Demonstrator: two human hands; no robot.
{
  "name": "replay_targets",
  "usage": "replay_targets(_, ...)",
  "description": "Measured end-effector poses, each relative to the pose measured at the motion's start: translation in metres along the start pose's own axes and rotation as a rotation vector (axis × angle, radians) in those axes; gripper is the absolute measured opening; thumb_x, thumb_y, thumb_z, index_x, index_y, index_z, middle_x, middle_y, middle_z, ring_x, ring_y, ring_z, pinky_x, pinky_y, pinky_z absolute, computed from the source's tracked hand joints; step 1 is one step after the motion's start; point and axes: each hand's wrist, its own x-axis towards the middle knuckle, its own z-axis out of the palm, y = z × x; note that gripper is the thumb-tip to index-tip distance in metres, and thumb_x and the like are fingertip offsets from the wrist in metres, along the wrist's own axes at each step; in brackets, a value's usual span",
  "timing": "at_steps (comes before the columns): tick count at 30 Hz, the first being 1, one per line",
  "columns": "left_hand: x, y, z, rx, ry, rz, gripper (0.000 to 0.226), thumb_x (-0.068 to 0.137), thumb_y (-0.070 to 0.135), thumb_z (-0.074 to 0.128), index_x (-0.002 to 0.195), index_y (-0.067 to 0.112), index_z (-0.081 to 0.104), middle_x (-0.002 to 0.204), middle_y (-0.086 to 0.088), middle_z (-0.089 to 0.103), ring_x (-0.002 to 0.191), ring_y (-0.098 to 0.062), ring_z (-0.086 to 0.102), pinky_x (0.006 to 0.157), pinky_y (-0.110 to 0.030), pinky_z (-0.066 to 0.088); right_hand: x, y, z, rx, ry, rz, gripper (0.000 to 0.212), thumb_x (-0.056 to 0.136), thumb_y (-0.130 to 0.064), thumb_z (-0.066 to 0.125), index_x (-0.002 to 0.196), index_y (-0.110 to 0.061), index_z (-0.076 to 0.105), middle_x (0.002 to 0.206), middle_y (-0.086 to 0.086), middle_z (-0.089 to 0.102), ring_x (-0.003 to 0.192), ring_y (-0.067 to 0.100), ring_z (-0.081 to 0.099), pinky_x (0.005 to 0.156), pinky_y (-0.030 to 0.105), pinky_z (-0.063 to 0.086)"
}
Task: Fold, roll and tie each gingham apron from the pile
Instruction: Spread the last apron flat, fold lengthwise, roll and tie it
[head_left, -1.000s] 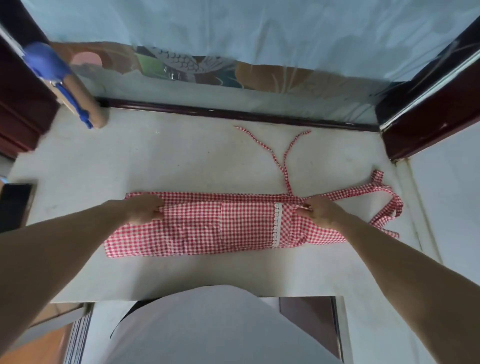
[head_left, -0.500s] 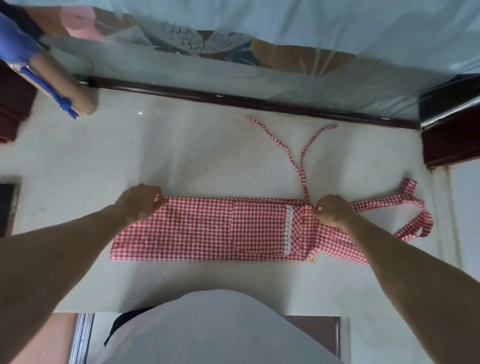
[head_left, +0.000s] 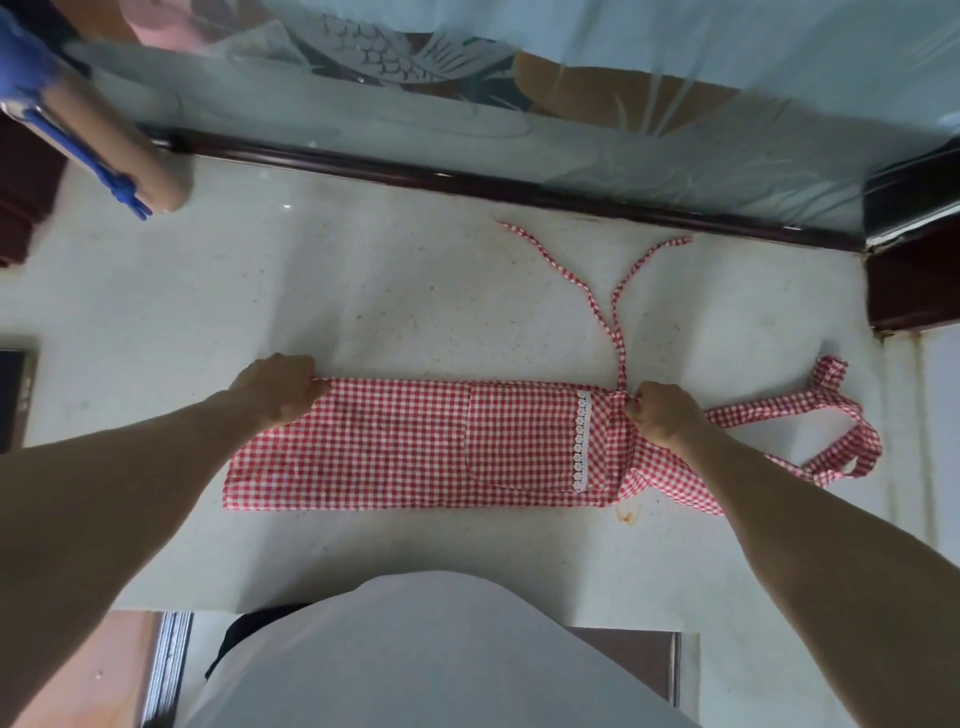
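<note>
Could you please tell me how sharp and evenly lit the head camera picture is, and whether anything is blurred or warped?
Head view: soft, even light; the red gingham apron and both hands, left hand and right hand, are sharp; the blue-gloved arm at the top left is blurred; wide-angle bending curves the dark wooden ledge.

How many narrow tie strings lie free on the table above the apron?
2. The left tie string and right tie string both run from the right hand up toward the far table edge, crossing near the folded apron.
</note>
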Motion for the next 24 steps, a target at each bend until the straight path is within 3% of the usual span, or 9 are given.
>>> replay_targets(3,-0.01,-0.009,0.007,0.022,0.091,-0.103,0.036,0.1,0.045,0.048,0.105,0.013,0.063,0.086,0.004,0.058,0.088,-0.02,0.059,0.093,-0.039,0.042,-0.008,-0.001,0.008,0.04,0.103,0.049,0.033,0.105,-0.035,0.043,0.092,-0.008,0.056,0.072,0.002,0.057,0.062,0.017,0.056,0.054,0.029,0.04)
replay_targets(6,-0.02,-0.02,0.018,0.018,0.162,-0.272,0.052,0.093,0.052,0.057,0.12,0.008,0.054,0.116,-0.014,0.062,0.114,-0.035,0.055,0.103,-0.051,0.039,-0.021,-0.002,0.018,-0.031,0.357,0.069,0.035,0.102,-0.041,0.047,0.098,-0.007,0.055,0.086,0.005,0.057,0.085,0.026,0.061,0.078,0.041,0.051)
replay_targets(9,-0.033,-0.021,0.024,-0.071,0.189,-0.464,0.079,0.087,0.047,0.067,0.14,0.002,0.03,0.143,-0.029,0.037,0.129,-0.044,0.038,0.104,-0.056,0.037,-0.037,-0.022,0.026,-0.011,0.571,-0.092,0.028,0.095,-0.031,0.061,0.108,-0.007,0.056,0.107,0.013,0.055,0.103,0.031,0.055,0.094,0.049,0.046)
replay_targets(12,-0.047,-0.007,0.029,-0.059,0.365,-0.348,0.063,0.084,0.014,0.065,0.138,0.002,0.035,0.138,-0.028,0.036,0.123,-0.042,0.037,0.103,-0.053,0.037,-0.056,-0.059,0.042,0.002,0.478,-0.264,0.033,0.094,-0.033,0.061,0.12,-0.012,0.057,0.123,0.013,0.055,0.117,0.03,0.052,0.102,0.048,0.045)
replay_targets(14,-0.056,0.015,0.034,-0.127,0.393,-0.201,0.057,0.083,0.005,0.06,0.136,0.006,0.041,0.136,-0.02,0.039,0.122,-0.036,0.038,0.105,-0.049,0.036,-0.068,-0.082,0.057,-0.064,0.336,-0.222,0.049,0.096,-0.047,0.053,0.138,-0.021,0.049,0.145,0.016,0.043,0.137,0.037,0.037,0.112,0.054,0.031)
replay_targets(16,-0.065,0.038,0.041,-0.193,0.344,-0.089,0.055,0.085,0.007,0.059,0.137,0.009,0.041,0.137,-0.015,0.039,0.125,-0.031,0.038,0.107,-0.046,0.037,-0.081,-0.102,0.074,-0.127,0.207,-0.15,0.067,0.095,-0.057,0.047,0.153,-0.028,0.028,0.161,0.014,0.02,0.149,0.042,0.015,0.116,0.062,0.016)
replay_targets(18,-0.069,0.061,0.05,-0.21,0.29,0.002,0.055,0.089,0.013,0.057,0.141,0.011,0.037,0.141,-0.013,0.036,0.127,-0.028,0.038,0.109,-0.045,0.039,-0.091,-0.118,0.086,-0.062,0.152,-0.108,0.075,0.096,-0.057,0.046,0.157,-0.028,0.014,0.164,0.012,0.008,0.149,0.044,0.007,0.116,0.065,0.015)
replay_targets(21,-0.073,0.09,0.056,-0.168,0.194,0.085,0.051,0.093,0.022,0.055,0.14,0.015,0.038,0.142,-0.011,0.034,0.127,-0.026,0.038,0.106,-0.045,0.043,-0.099,-0.143,0.096,0.084,0.089,-0.091,0.081,0.093,-0.056,0.052,0.157,-0.027,0.01,0.164,0.012,0.002,0.148,0.047,0.004,0.116,0.065,0.02)
replay_targets(24,-0.079,0.112,0.066,-0.083,0.067,0.175,0.066,0.093,0.025,0.057,0.151,0.023,0.024,0.155,-0.012,0.019,0.141,-0.032,0.025,0.112,-0.053,0.032,-0.099,-0.162,0.101,0.225,0.025,-0.166,0.084,0.088,-0.049,0.064,0.155,-0.026,0.018,0.162,0.012,0.008,0.148,0.045,0.006,0.118,0.06,0.02)
